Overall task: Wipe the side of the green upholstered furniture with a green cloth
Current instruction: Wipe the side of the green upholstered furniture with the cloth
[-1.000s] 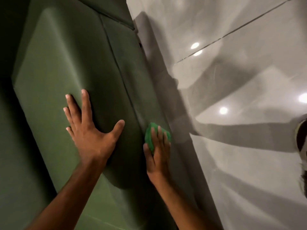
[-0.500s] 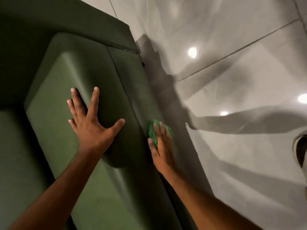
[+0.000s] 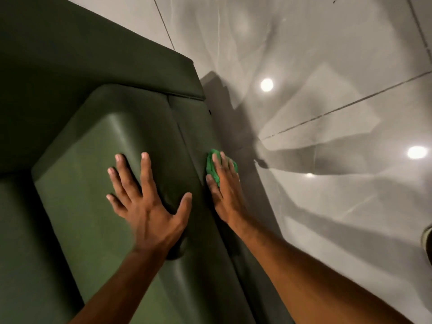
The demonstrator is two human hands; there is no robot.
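My right hand presses bunched bright-green cloth flat against side panel of dark green upholstered furniture. My left hand splayed wide, bracing on armrest top. Risk: cloth slips from under fingers, since nothing grips it.

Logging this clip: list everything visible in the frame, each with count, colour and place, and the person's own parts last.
green upholstered furniture: one, dark green, fills the left half, padded arm running down the middle.
green cloth: one, bright green, pressed on the furniture's outer side, under the right fingers.
floor: glossy grey tiles, right half, with dark grout lines, light reflections and shadows.
object at right edge: one, pale, cut off; cannot identify.
left hand: one, flat and spread on the padded arm.
right hand: one, flat against the cloth on the furniture's side.
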